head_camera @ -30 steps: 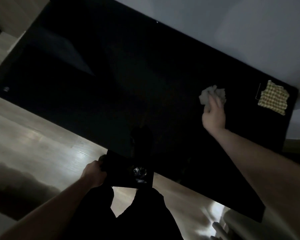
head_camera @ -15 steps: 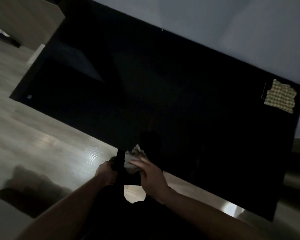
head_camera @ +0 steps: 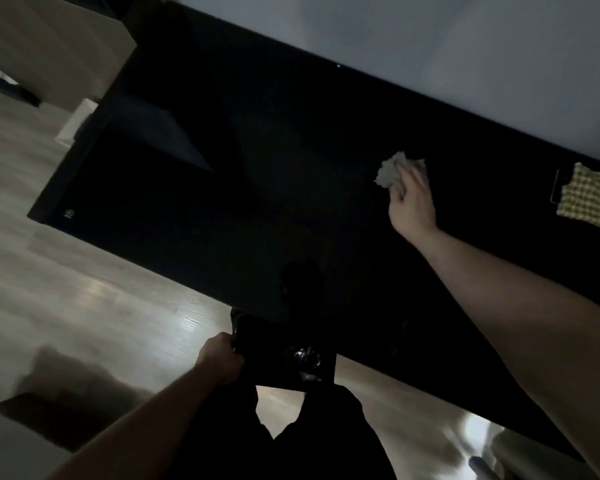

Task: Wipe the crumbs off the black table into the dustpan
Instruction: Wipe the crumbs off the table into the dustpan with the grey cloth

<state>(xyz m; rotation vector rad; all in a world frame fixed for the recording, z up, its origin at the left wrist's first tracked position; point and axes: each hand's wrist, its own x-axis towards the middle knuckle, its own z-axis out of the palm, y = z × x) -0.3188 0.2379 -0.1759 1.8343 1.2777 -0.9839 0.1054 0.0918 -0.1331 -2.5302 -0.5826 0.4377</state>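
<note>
The black table (head_camera: 257,188) runs slantwise across the dim view. My right hand (head_camera: 411,206) is stretched out over its far right part, fingers pressed on a crumpled pale cloth (head_camera: 392,171) that lies on the surface. My left hand (head_camera: 220,360) grips the left side of a black dustpan (head_camera: 284,355), held just under the table's near edge in front of my legs. A small shiny heap lies in the pan. Crumbs on the table are too dark to make out.
A yellow checked cloth (head_camera: 589,199) lies near the table's right end. A pale wall (head_camera: 430,46) runs behind the table. Wooden floor (head_camera: 84,306) lies to the left, with a light cabinet (head_camera: 49,46) at the far left corner.
My right hand was at the near edge with the cloth over the dustpan; it has swung back out to the far right of the table. The left hand keeps the dustpan in place.
</note>
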